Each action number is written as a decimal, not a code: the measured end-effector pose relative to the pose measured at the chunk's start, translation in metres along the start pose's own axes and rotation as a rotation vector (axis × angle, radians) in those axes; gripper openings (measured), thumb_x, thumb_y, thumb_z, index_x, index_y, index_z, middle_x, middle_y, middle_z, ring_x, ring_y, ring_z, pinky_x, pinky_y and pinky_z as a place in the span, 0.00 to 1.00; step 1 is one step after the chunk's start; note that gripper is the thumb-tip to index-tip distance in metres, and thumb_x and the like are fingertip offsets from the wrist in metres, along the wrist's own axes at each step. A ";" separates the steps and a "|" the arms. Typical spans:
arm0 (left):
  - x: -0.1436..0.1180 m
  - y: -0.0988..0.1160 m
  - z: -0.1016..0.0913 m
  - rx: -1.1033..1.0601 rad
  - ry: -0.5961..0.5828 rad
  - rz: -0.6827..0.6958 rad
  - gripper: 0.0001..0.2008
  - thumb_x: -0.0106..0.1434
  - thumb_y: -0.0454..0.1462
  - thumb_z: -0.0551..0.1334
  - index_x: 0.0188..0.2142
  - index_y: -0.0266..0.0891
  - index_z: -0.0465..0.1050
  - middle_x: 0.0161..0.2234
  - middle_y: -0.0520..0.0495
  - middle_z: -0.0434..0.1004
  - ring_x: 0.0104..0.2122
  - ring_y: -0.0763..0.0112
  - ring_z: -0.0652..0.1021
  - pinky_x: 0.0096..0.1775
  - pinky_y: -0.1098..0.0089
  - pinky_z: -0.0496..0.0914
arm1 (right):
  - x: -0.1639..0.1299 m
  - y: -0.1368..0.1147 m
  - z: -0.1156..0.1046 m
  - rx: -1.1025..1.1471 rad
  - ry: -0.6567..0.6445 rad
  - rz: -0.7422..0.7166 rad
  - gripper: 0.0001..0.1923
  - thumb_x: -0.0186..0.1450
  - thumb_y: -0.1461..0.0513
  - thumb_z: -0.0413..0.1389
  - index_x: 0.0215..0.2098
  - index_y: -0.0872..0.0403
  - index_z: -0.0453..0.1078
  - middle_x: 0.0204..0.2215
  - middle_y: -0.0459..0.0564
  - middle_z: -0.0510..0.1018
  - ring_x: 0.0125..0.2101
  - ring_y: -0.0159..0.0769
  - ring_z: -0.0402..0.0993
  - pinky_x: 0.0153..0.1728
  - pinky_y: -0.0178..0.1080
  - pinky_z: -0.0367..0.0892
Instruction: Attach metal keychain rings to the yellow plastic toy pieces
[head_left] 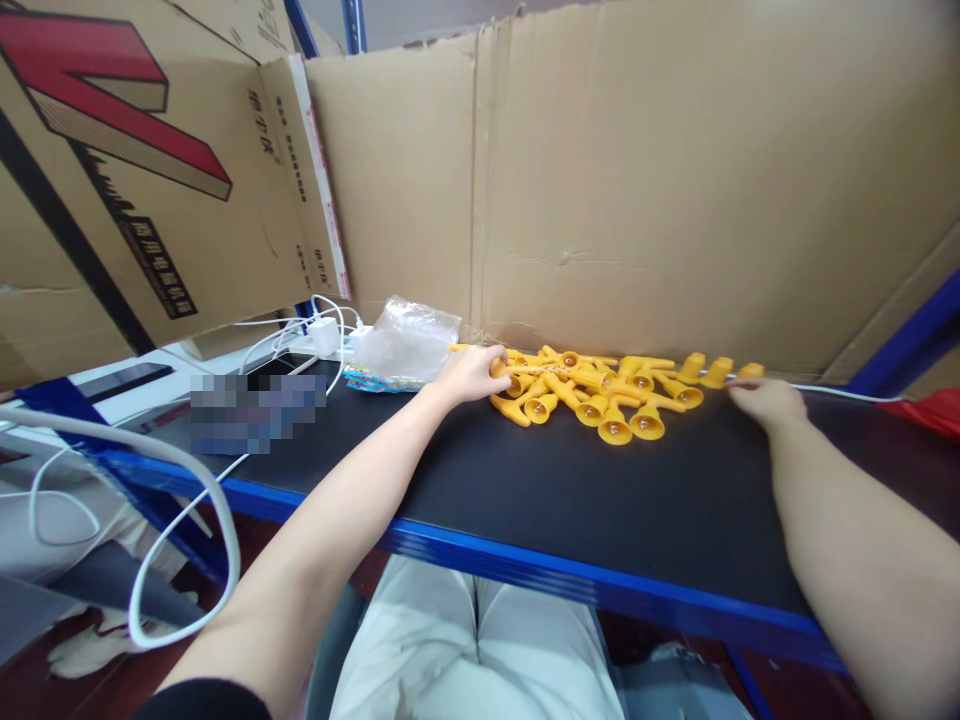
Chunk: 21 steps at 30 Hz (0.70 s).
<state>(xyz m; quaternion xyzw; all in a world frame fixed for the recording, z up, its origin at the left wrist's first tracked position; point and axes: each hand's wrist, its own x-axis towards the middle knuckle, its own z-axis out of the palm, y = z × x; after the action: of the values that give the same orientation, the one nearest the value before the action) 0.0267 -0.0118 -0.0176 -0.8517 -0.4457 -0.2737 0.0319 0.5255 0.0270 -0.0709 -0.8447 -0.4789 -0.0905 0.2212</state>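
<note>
The left hand (471, 372) is lying palm down at the left end of a heap of glossy yellow plastic funnel-shaped parts (600, 392), its fingers curling over and touching the nearest pieces; whether it is actually gripping one I cannot tell. The right hand (765, 398) is resting at the heap's right end, fingers drawn loosely together, fingertips touching the last yellow piece and a thin white cord (840, 393) running off towards the bench's right edge; a firm hold cannot be made out. Both forearms are stretching forward, bare, from the near edge.

The heap is sitting along the far edge of the matt black bench with blue metal rim (570, 500), against a creased brown cardboard wall (637, 190). Just beside the left hand a crinkled clear plastic bag (405, 340) is lying, with a white charger plug and tangled white cables (319, 332) near the far left corner. Above that corner a large cardboard carton with red and black print (127, 170) is leaning; its characters are too small to read. A thick white hose (180, 520) is looping off the bench's left edge.
</note>
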 end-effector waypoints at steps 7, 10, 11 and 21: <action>-0.001 0.002 0.000 0.005 -0.003 0.003 0.14 0.53 0.41 0.57 0.39 0.41 0.72 0.27 0.50 0.73 0.27 0.70 0.72 0.31 0.72 0.63 | -0.012 -0.013 -0.012 -0.040 -0.161 0.116 0.19 0.59 0.58 0.53 0.48 0.50 0.73 0.51 0.53 0.72 0.48 0.46 0.70 0.41 0.39 0.65; 0.000 0.002 0.000 0.008 -0.005 0.002 0.15 0.53 0.42 0.57 0.39 0.41 0.72 0.27 0.50 0.73 0.27 0.70 0.72 0.31 0.72 0.63 | -0.014 -0.014 -0.013 -0.030 -0.177 0.108 0.18 0.60 0.58 0.53 0.47 0.50 0.73 0.52 0.53 0.72 0.50 0.46 0.68 0.42 0.39 0.64; 0.000 0.001 0.000 0.008 -0.008 0.002 0.15 0.53 0.42 0.57 0.39 0.41 0.72 0.27 0.50 0.73 0.27 0.70 0.72 0.31 0.72 0.63 | -0.014 -0.015 -0.013 -0.023 -0.186 0.107 0.18 0.60 0.59 0.53 0.47 0.50 0.73 0.52 0.53 0.72 0.50 0.46 0.68 0.42 0.39 0.64; 0.000 0.000 0.000 0.016 0.001 0.012 0.14 0.53 0.42 0.57 0.39 0.41 0.72 0.27 0.50 0.74 0.27 0.69 0.72 0.30 0.72 0.63 | -0.021 -0.019 -0.017 -0.007 -0.111 0.268 0.16 0.61 0.59 0.51 0.45 0.51 0.72 0.50 0.58 0.71 0.53 0.48 0.64 0.50 0.47 0.57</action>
<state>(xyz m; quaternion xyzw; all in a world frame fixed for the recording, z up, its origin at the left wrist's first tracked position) 0.0270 -0.0116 -0.0177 -0.8540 -0.4427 -0.2702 0.0406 0.4996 0.0119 -0.0579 -0.9057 -0.3728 -0.0151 0.2015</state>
